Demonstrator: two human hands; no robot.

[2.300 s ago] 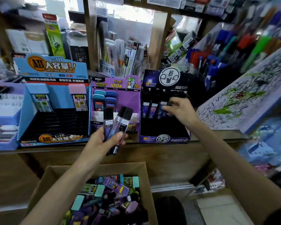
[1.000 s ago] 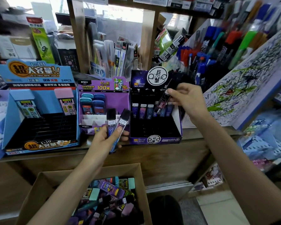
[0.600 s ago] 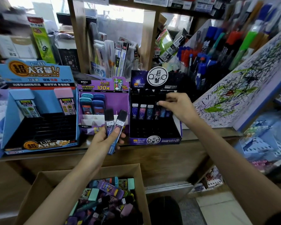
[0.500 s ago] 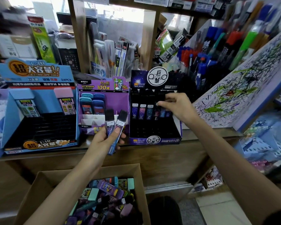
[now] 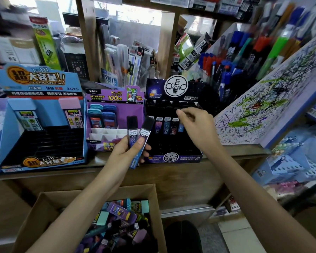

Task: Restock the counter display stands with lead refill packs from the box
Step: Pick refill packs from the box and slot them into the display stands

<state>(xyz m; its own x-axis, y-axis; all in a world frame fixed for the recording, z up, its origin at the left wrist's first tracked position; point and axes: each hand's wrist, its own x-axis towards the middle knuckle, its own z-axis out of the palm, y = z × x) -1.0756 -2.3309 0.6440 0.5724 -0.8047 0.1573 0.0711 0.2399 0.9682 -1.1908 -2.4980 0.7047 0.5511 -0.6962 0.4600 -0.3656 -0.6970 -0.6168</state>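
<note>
My left hand is shut on two black lead refill packs and holds them upright in front of the counter. My right hand hovers over the top row of the black display stand, fingers loosely curled with nothing visible in them. Several black packs stand side by side in that row, and the rightmost one sits under my fingertips. The cardboard box below the counter holds several mixed refill packs.
A purple stand with several blue packs and a large blue stand with two packs sit left of the black one. A scribbled test board leans at the right. Pens and stationery crowd the shelves behind.
My right hand lowered a black pack into the stand's top row and let go of it. My left hand went from three packs to two and stayed in place.
</note>
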